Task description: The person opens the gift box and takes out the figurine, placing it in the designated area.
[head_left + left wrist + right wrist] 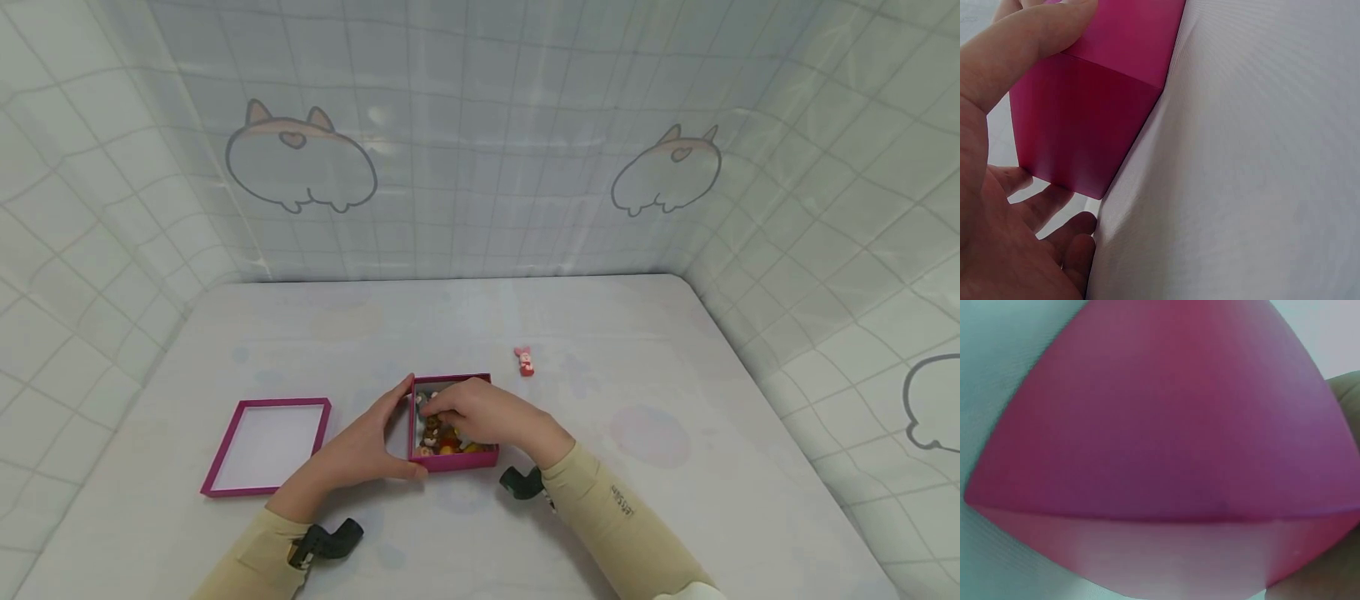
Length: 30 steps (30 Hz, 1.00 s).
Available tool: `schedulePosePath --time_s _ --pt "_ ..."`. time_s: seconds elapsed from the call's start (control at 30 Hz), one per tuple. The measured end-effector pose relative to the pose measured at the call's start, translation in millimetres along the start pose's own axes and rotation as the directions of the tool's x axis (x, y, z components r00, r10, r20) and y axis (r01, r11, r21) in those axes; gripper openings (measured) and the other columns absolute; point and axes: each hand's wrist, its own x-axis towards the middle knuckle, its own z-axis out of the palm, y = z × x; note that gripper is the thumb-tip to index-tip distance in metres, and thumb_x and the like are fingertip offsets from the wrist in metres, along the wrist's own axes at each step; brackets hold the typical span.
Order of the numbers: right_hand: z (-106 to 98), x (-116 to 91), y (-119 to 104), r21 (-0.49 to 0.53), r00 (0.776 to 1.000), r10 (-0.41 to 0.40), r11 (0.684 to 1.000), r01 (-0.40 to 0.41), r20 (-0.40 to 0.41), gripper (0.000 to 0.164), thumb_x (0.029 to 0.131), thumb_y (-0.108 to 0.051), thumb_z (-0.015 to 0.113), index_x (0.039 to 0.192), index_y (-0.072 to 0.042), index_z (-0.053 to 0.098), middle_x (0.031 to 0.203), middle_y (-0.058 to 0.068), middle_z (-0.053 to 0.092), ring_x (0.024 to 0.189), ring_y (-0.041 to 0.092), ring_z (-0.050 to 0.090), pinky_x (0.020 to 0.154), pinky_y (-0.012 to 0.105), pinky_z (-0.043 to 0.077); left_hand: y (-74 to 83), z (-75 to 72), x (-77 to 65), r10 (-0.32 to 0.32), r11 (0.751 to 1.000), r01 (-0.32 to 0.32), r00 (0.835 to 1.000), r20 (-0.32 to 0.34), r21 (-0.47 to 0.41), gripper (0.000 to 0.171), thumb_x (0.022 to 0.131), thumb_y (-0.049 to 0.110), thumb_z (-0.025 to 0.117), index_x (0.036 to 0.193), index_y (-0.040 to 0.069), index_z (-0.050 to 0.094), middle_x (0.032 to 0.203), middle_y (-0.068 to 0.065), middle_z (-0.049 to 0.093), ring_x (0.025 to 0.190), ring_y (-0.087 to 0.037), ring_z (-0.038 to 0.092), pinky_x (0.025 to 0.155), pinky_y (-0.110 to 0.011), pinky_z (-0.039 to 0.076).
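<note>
Head view: a magenta box stands open near the middle of the table, with small figurines crowded inside it. The left hand grips the box at its left side, thumb and fingers wide apart: the thumb lies at the near left corner, the forefinger reaches the far left corner. The right hand is inside the box, its fingers bent downward, the tips close together at a grey figurine by the left wall; I cannot tell whether they pinch it or only touch it. Just beyond the box's far right corner, toward the table's far edge, a pink figurine lies alone. Toward the table's left edge sits a magenta-rimmed lid, white inside.

The left wrist view adds what the head view hides: the thumb pressed on one outer wall, two fingertips against the far edge of the adjoining wall, and the two lower fingers bent close to the table surface. The right wrist view is almost filled by the box's plain outside, a little skin at its right edge; the contents show only in the head view.
</note>
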Motion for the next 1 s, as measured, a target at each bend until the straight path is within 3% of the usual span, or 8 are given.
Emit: schedulePosePath --time_s 0.13,0.27,0.43,0.57,1.0 --pt "1 2 -2 -0.015 1.000 0.005 1.000 -0.005 0.001 0.033 0.096 -0.004 0.058 0.126 -0.010 0.069 0.121 -0.004 0.067 0.098 0.001 0.058 0.085 0.014 0.048 0.2 -0.2 -0.3 0.002 1.000 -0.002 1.000 0.000 0.002 0.131 0.061 0.056 0.090 0.160 0.031 0.008 0.163 0.003 0.016 0.148 -0.022 0.018 0.114 -0.052 0.026" --pt "5 3 -2 -0.007 1.000 -0.008 1.000 0.008 -0.013 0.033 0.089 -0.008 0.067 0.122 -0.010 0.071 0.106 -0.007 0.067 0.085 0.003 0.055 0.072 0.013 0.047 0.5 -0.5 -0.2 0.010 1.000 -0.010 1.000 -0.001 0.000 0.131 0.061 0.054 0.091 0.160 0.030 0.009 0.163 0.003 0.016 0.148 -0.021 0.017 0.115 -0.051 0.025" --pt "10 4 -6 -0.067 0.999 0.040 0.997 -0.042 -0.030 0.040 0.086 -0.032 0.078 0.121 -0.013 0.071 0.111 -0.006 0.064 0.095 0.004 0.055 0.079 0.014 0.048 1.2 -0.8 -0.3 0.007 1.000 -0.007 1.000 0.005 0.000 0.131 0.061 0.054 0.090 0.160 0.026 0.009 0.163 0.004 0.016 0.148 -0.021 0.017 0.115 -0.052 0.025" --pt "13 4 -10 -0.108 0.992 0.123 0.986 -0.126 -0.035 0.048 0.084 -0.038 0.080 0.125 -0.015 0.069 0.119 -0.003 0.060 0.099 0.005 0.054 0.083 0.015 0.048 1.4 -0.7 -0.7 0.000 1.000 0.000 1.000 0.009 0.006 0.131 0.061 0.056 0.090 0.160 0.028 0.009 0.163 0.004 0.015 0.148 -0.021 0.017 0.114 -0.053 0.026" --pt "14 3 -18 -0.212 0.985 0.160 0.963 -0.168 -0.057 0.045 0.086 -0.031 0.077 0.127 -0.013 0.068 0.113 -0.003 0.063 0.097 0.007 0.055 0.086 0.018 0.049 1.3 -0.2 -0.6 0.002 1.000 -0.002 1.000 0.003 0.013 0.130 0.061 0.056 0.090 0.160 0.031 0.008 0.163 0.004 0.015 0.148 -0.021 0.017 0.115 -0.051 0.025"
